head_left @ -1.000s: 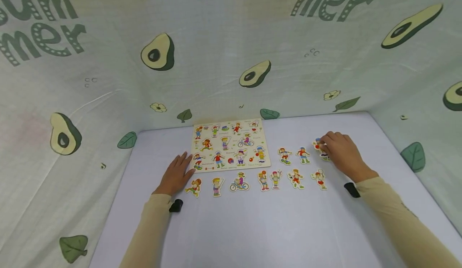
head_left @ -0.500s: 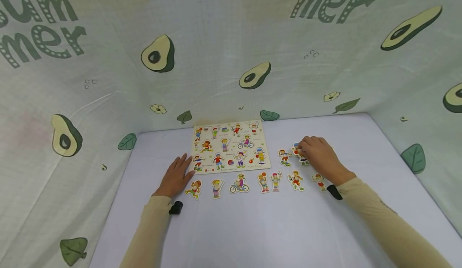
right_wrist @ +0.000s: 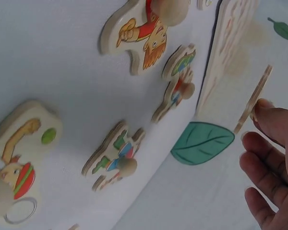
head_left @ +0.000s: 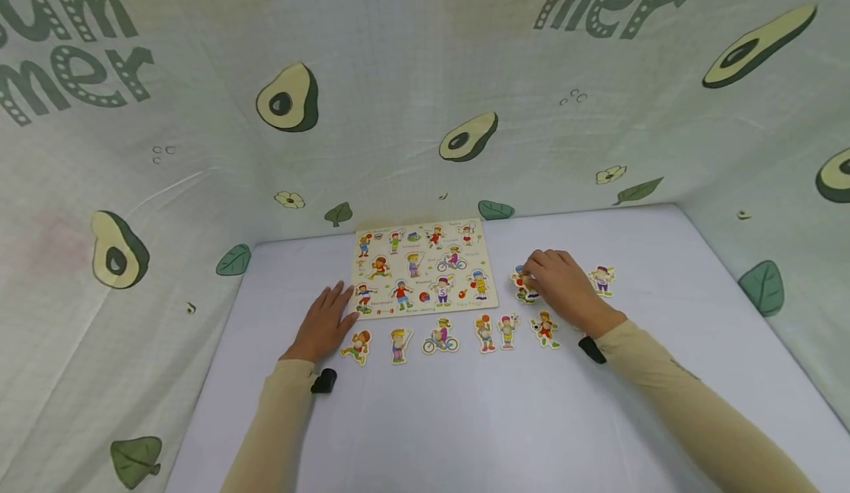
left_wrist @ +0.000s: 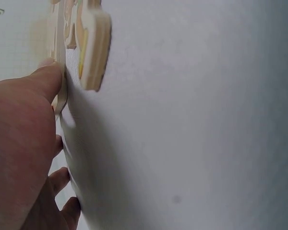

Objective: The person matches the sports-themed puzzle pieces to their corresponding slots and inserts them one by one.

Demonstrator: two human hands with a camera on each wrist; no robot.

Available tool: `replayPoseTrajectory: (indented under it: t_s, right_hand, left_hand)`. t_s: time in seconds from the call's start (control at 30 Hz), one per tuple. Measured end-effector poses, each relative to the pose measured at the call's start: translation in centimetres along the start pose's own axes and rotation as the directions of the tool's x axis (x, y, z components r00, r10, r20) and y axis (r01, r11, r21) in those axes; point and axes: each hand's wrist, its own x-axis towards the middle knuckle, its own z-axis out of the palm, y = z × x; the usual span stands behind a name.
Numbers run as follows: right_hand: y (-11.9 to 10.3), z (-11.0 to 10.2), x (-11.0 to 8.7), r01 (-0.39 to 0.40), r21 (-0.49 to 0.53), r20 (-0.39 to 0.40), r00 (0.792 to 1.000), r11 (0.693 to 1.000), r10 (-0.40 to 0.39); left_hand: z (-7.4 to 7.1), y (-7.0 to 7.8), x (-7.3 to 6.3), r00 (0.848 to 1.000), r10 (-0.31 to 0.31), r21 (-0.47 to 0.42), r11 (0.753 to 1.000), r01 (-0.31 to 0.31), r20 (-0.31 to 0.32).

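My left hand (head_left: 321,325) rests flat on the table, fingers extended, touching the left edge of a wooden sports puzzle board (head_left: 388,283). In the left wrist view its thumb (left_wrist: 49,79) lies against the board's edge. To the board's right, my right hand (head_left: 572,294) pinches a knobbed puzzle piece (head_left: 517,277) showing a child in a blue cap with a red ball. The right wrist view shows that held piece (right_wrist: 253,99) edge-on, raised off the table. Near it lie a skateboarder piece (right_wrist: 175,91) and a roller-skater piece (right_wrist: 116,160), which the hand covers in the head view.
Below the board lies a row of pieces: a runner (head_left: 356,347), a club swinger (head_left: 399,346), a cyclist (head_left: 441,336), two ball players and a footballer (head_left: 544,330). A baseball piece (head_left: 602,280) lies farther right. A printed cloth (head_left: 378,153) hangs behind the table.
My right hand has carried the blue-capped piece leftward toward the board, passing over the roller skater. The baseball piece on the right is now uncovered. My left hand has stayed put.
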Motion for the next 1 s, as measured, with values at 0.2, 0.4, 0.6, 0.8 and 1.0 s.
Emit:
replayPoseTrajectory:
  t_s: [0.2, 0.4, 0.6, 0.8, 1.0]
  right_hand:
    - [-1.3, 0.5, 1.0, 0.014, -0.018, 0.031, 0.999, 1.0, -0.013]
    - [-2.3, 1.4, 1.7, 0.027, 0.013, 0.023, 0.999, 1.0, -0.027]
    - [-3.0, 2.2, 2.3, 0.053, 0.008, 0.0, 0.999, 0.999, -0.053]
    - [-3.5, 2.9, 2.9, 0.044, 0.007, 0.001, 0.999, 0.999, -0.044]
    - [-4.0, 3.6, 3.6, 0.012, -0.003, 0.034, 0.999, 1.0, -0.012]
  left_hand:
    - [0.0, -0.1, 0.1, 1.0, 0.001, -0.004, 1.0, -0.001, -0.001]
    - [0.2, -0.3, 0.2, 1.0, 0.002, -0.004, 1.0, -0.002, -0.002]
    - [0.5, -0.5, 0.4, 1.0, 0.007, -0.006, 1.0, -0.008, -0.006]
    - [0.4, -0.4, 0.3, 1.0, 0.01, -0.006, 1.0, -0.01, -0.007]
    - [0.3, -0.3, 0.2, 1.0, 0.005, -0.011, 1.0, -0.005, -0.009]
